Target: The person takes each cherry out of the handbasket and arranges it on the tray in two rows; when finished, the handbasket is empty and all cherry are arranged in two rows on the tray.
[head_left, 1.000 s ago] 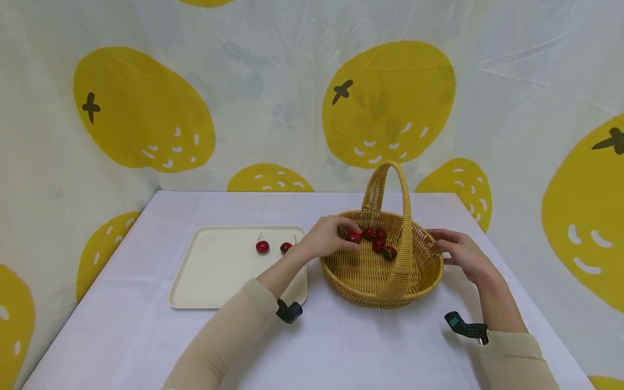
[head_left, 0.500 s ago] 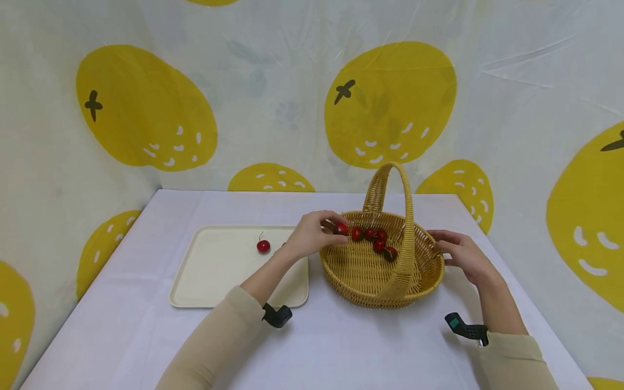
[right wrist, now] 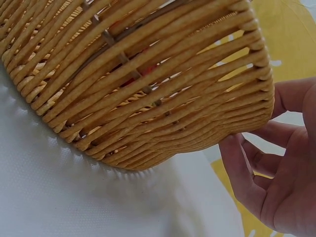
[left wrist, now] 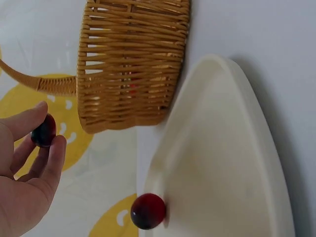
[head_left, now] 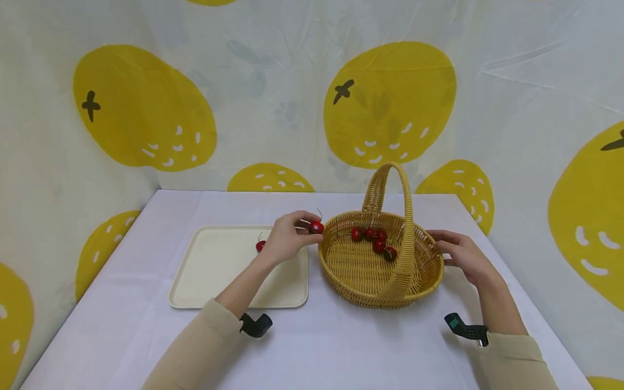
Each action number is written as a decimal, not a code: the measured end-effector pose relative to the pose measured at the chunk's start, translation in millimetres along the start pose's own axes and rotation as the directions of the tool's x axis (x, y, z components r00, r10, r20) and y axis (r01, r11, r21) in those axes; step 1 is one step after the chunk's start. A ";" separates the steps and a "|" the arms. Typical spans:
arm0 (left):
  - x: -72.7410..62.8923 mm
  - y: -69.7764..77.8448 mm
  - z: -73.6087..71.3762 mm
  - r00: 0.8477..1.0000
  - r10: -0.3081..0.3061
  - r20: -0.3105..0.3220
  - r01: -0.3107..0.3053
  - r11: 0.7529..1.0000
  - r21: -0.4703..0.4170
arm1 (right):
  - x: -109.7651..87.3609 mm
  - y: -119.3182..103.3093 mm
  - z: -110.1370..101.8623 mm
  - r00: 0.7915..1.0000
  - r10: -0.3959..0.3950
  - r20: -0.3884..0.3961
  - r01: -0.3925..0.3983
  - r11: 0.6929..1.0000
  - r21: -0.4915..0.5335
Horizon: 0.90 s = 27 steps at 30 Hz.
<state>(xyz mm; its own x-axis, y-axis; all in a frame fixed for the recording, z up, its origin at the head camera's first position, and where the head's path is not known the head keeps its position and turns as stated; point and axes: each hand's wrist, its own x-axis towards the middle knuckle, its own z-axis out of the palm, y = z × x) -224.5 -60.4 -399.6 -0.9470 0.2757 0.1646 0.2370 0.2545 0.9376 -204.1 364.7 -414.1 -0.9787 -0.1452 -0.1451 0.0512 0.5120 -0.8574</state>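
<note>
My left hand [head_left: 287,235] pinches a dark red cherry [head_left: 316,227] between thumb and fingers, just left of the basket rim. Its thin stem points up. In the left wrist view, the held cherry [left wrist: 44,131] shows clear of basket and tray. Several more cherries [head_left: 379,246] lie together in the wicker basket [head_left: 361,276], near its back. At the basket's right end, my right hand [head_left: 463,252] grips the rim, thumb outside in the right wrist view. One cherry [head_left: 260,246] rests on the cream tray [head_left: 209,271], partly behind my left hand.
The basket's tall arched handle [head_left: 406,216] rises across its middle. Tray and basket stand side by side on a white-clothed table [head_left: 351,346]. A curtain [head_left: 273,119] printed with yellow fruit hangs behind and at the sides.
My left hand has moved left out of the basket with the cherry, to over the tray's right side. The right hand and the basket have stayed in place.
</note>
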 end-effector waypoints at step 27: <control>-43.4 -36.8 -69.7 0.972 -0.115 -0.203 0.120 0.993 0.012 | 7.2 8.7 -6.9 1.000 -0.009 0.017 0.008 0.998 0.055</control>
<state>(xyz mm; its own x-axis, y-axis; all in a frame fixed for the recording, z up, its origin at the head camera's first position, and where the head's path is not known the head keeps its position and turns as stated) -207.3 -146.3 -419.9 -0.9922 0.0510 0.1141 0.1242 0.2967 0.9469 -212.1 374.0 -419.2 -0.9756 -0.1637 -0.1460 0.0545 0.4639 -0.8842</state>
